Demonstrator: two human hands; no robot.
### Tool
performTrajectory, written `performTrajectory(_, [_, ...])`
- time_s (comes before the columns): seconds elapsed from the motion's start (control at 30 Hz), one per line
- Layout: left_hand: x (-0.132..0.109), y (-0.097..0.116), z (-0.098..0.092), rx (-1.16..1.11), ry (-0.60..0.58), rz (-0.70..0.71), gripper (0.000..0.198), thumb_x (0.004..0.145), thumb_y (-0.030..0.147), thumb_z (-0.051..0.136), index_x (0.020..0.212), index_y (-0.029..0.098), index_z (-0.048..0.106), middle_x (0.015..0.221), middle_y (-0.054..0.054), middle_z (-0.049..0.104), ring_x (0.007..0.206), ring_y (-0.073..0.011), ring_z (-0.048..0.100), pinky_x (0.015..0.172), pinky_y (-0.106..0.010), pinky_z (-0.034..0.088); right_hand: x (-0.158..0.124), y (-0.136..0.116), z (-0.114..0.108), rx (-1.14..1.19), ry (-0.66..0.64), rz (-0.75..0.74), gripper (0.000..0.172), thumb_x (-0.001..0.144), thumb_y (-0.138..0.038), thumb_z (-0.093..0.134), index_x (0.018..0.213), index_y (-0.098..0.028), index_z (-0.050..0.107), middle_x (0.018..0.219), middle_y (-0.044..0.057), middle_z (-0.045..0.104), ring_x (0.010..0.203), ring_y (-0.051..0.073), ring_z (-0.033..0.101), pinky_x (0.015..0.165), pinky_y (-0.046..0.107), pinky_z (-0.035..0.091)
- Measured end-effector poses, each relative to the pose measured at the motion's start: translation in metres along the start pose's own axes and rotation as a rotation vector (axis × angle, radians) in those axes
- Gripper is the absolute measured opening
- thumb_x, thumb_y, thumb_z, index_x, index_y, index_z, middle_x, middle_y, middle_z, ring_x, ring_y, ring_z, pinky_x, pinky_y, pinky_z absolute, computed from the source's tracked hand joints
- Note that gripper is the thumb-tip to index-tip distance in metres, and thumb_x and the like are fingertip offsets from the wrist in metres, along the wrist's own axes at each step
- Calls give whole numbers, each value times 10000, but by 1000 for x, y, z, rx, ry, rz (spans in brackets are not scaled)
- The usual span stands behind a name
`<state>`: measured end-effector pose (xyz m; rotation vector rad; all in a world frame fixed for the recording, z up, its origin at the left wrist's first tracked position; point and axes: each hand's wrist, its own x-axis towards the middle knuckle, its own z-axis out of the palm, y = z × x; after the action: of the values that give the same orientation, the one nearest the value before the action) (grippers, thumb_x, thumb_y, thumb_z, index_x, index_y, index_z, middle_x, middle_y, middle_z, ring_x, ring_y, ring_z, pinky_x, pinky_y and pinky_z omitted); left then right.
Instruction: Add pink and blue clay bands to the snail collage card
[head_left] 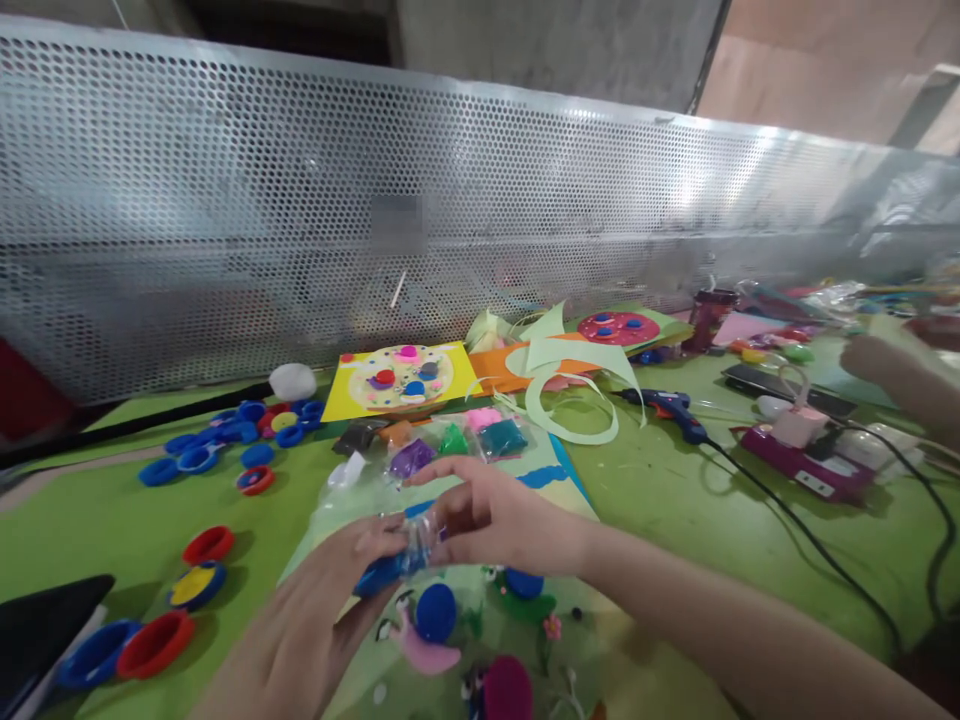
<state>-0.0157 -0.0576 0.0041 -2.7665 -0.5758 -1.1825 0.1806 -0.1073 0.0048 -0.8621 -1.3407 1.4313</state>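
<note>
My left hand [330, 590] is closed around a small clear plastic packet of blue modelling clay [390, 568]. At the packet's crumpled upper end, my right hand [487, 515] pinches the clear plastic between thumb and fingers. Both hands are over a picture sheet [487, 620] decorated with snails. One snail [431, 625] has a pink body and a blue cap as its shell; a second, magenta-shelled snail [506, 688] lies below it. Just beyond the hands are more clay packets, among them purple [411, 458], green [453, 438] and teal [502, 438].
Blue and red bottle caps [197, 458] lie at left. Behind are a yellow card [352, 375] and pale green paper strips [574, 420]. A glue gun [671, 408] and a purple power strip [806, 465] with cables sit right, near another person's hand [874, 357]. A perforated metal panel [480, 200] borders the table.
</note>
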Motion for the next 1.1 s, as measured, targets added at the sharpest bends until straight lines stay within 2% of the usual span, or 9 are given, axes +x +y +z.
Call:
performTrajectory(0.07, [3,-8,-6,56,7,-48,304,868,520,390,902,284,578,876,9,726,817,-171,690,693,-231,575,-1,-7,-9,-32,117,-18,492,655,-95,660,1084,-198,443,746,-45,591,549,65,503,504,189,369])
performTrajectory(0.17, [3,-24,-12,95,-25,-238,294,838,533,426,925,286,560,984,-18,705,1001,-236,630,766,-335,572,-2,-15,-21,-122,339,-90,457,672,-119,657,1081,-191,467,740,-44,575,548,63,478,496,194,374])
performTrajectory(0.23, [1,-33,-11,79,-49,-344,305,805,539,474,947,281,554,1065,-35,679,1106,-266,563,814,-384,554,-3,-16,-23,-155,395,-127,431,688,-133,652,1077,-195,475,757,-34,577,609,76,496,534,205,393])
performTrajectory(0.3, [-3,-36,-6,33,-79,-386,334,770,554,516,950,276,562,1087,-41,670,1112,-275,557,833,-397,544,-3,-13,-20,-161,354,-147,423,697,-144,649,1078,-203,473,808,-14,596,684,93,522,580,221,414])
performTrajectory(0.43, [-10,-27,6,-104,-203,-389,357,755,524,562,1013,278,565,1088,-22,677,990,-233,635,804,-315,553,-6,-9,-1,-185,192,-118,433,728,-153,611,1123,-205,442,913,20,617,750,114,550,631,257,439])
performTrajectory(0.67, [-15,-21,8,-129,-218,-449,333,750,504,581,1002,286,599,1155,-34,645,1047,-252,601,802,-334,548,-13,-6,10,-379,109,-71,592,724,-133,627,1249,-217,367,1110,58,616,765,119,551,679,271,441])
performTrajectory(0.87, [-16,-21,6,-57,-196,-345,307,758,459,588,1008,281,572,1106,-44,670,1008,-250,623,682,-280,583,-11,6,13,-344,47,-68,611,707,-148,651,1249,-231,380,1067,48,617,806,141,561,678,274,445])
performTrajectory(1.03, [-17,-14,10,-74,-104,-201,256,844,384,490,1042,231,541,1018,-59,703,955,-213,651,838,-294,537,-13,8,19,-497,39,-45,870,707,-157,667,1405,-222,152,1131,66,608,1008,204,546,876,368,406])
performTrajectory(1.1, [-21,-15,12,-66,-125,-163,274,855,361,486,1087,219,519,1042,-61,695,1001,-208,630,877,-300,517,-14,6,19,-476,17,-31,938,695,-159,688,1420,-214,96,1146,74,598,1039,206,539,906,368,394])
